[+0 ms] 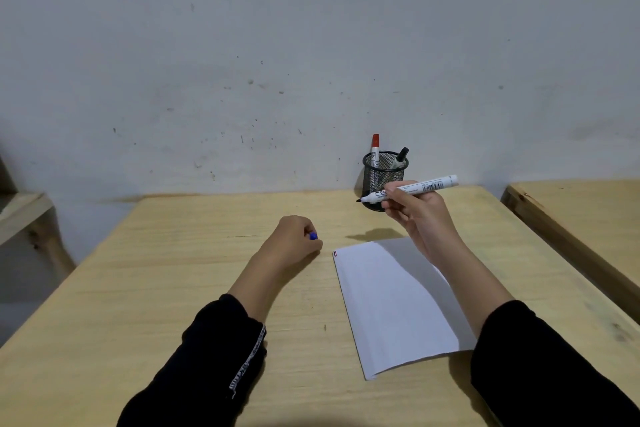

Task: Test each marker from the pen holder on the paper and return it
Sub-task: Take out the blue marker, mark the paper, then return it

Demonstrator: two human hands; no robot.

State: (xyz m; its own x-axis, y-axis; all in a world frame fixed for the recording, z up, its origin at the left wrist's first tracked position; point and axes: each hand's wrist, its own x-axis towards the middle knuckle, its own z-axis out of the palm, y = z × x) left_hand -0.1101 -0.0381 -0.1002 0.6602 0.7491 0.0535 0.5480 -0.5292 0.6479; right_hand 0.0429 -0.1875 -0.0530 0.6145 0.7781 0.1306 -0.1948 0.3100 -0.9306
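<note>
My right hand [417,215] holds an uncapped white marker [426,188] level above the table, its dark tip pointing left, in front of the black mesh pen holder [377,180]. In my left hand [294,239], which rests closed on the table left of the paper, sits a blue cap [313,236]. The white sheet of paper [391,305] lies below my right hand, with small marks at its top left corner. A red-capped marker [375,149] and a black-capped marker [400,158] stand in the holder.
The wooden table [173,288] meets a grey wall at the back. Another wooden table [581,211] stands to the right across a narrow gap. A wooden shelf [24,215] is at the far left.
</note>
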